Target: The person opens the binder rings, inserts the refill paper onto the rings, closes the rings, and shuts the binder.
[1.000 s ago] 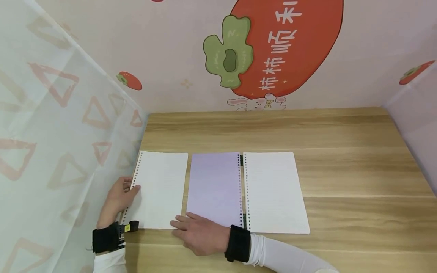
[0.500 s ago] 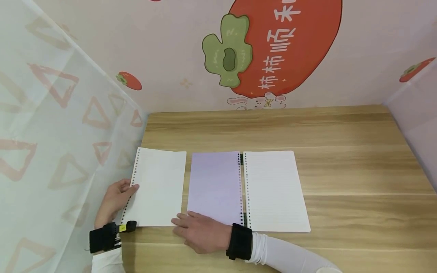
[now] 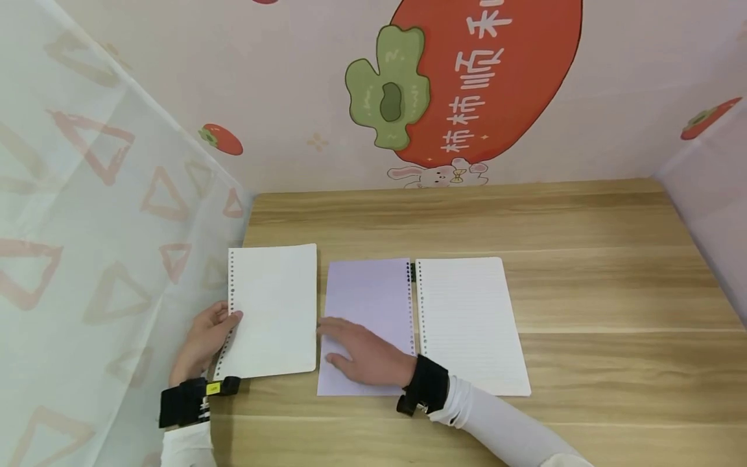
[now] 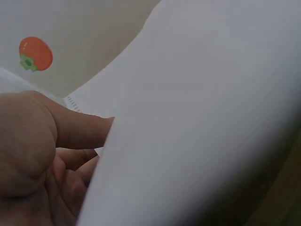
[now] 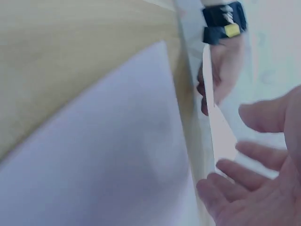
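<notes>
My left hand [image 3: 205, 338] pinches the holed left edge of white loose-leaf paper [image 3: 271, 311], thumb on top and fingers underneath. In the right wrist view the paper [image 5: 221, 134] stands raised and tilted. It fills much of the left wrist view, where the thumb [image 4: 82, 127] lies at its edge. Over the purple sheet [image 3: 364, 285] hovers my right hand [image 3: 367, 353], fingers extended and holding nothing, fingertips close to the white paper's right edge. To the right lies a lined white page [image 3: 467, 324] with holes along its left side.
Dark binding parts [image 3: 413, 272] show between the purple sheet and the lined page. The wooden table [image 3: 613, 292] extends to the right and back. A patterned sheet [image 3: 117, 259] hangs close beside the left hand, and a printed backdrop [image 3: 303, 97] stands behind.
The white paper has risen and shifted away from me, its lower edge lifted. My right hand has left the paper's lower right corner and moved up over the purple sheet.
</notes>
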A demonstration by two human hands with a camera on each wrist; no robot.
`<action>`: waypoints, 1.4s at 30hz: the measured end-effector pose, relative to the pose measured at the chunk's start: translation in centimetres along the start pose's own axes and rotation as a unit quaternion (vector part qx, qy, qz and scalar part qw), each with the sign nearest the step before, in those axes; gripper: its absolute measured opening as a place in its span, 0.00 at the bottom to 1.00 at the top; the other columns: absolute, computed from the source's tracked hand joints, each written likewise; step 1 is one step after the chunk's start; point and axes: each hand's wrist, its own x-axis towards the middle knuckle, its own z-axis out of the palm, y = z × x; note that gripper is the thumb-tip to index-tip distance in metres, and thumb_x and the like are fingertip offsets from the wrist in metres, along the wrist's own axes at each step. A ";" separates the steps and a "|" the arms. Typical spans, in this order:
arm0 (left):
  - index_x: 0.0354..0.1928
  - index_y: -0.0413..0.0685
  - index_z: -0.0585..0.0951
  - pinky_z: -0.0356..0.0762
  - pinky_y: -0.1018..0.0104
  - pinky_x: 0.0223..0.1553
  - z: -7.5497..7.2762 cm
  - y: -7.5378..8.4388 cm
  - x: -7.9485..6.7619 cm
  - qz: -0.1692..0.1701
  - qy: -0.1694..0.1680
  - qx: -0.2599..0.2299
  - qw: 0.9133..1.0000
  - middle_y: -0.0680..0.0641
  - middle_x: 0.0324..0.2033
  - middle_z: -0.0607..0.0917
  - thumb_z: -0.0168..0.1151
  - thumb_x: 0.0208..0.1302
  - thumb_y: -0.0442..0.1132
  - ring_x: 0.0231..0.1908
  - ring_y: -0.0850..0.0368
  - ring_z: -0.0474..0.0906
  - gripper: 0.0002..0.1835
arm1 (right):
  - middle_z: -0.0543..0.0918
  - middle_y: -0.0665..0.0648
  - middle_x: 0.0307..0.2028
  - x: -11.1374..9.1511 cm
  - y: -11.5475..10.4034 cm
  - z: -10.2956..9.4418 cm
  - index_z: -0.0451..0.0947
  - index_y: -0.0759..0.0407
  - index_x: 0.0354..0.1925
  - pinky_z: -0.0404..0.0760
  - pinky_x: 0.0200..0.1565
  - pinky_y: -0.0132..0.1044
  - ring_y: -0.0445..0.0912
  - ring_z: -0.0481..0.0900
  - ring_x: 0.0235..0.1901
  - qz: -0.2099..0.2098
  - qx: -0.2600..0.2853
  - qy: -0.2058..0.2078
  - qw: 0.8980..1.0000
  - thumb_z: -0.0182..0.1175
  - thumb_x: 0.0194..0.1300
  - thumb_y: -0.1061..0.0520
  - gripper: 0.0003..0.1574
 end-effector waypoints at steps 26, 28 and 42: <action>0.62 0.36 0.75 0.84 0.64 0.34 11.0 6.5 0.9 0.060 -0.079 -0.101 0.990 0.38 0.44 0.88 0.53 0.79 0.48 0.35 0.54 0.85 0.24 | 0.89 0.61 0.31 -3.0 5.0 -7.1 0.80 0.69 0.51 0.88 0.31 0.49 0.48 0.86 0.23 0.269 0.316 0.213 0.884 0.62 0.72 0.57 0.16; 0.59 0.37 0.77 0.84 0.64 0.34 11.5 7.0 0.7 0.059 -0.076 -0.097 0.991 0.40 0.40 0.88 0.54 0.78 0.51 0.33 0.54 0.85 0.24 | 0.88 0.59 0.28 -3.8 5.4 -7.8 0.81 0.69 0.50 0.87 0.30 0.47 0.48 0.85 0.22 0.274 0.309 0.217 0.884 0.62 0.72 0.57 0.15; 0.44 0.43 0.84 0.79 0.63 0.27 16.2 11.0 -0.8 0.150 -0.077 -0.021 0.985 0.43 0.29 0.85 0.55 0.78 0.40 0.28 0.45 0.82 0.11 | 0.84 0.58 0.27 -10.7 8.3 -11.4 0.82 0.69 0.45 0.85 0.32 0.40 0.47 0.83 0.26 0.284 0.291 0.211 0.889 0.61 0.74 0.53 0.18</action>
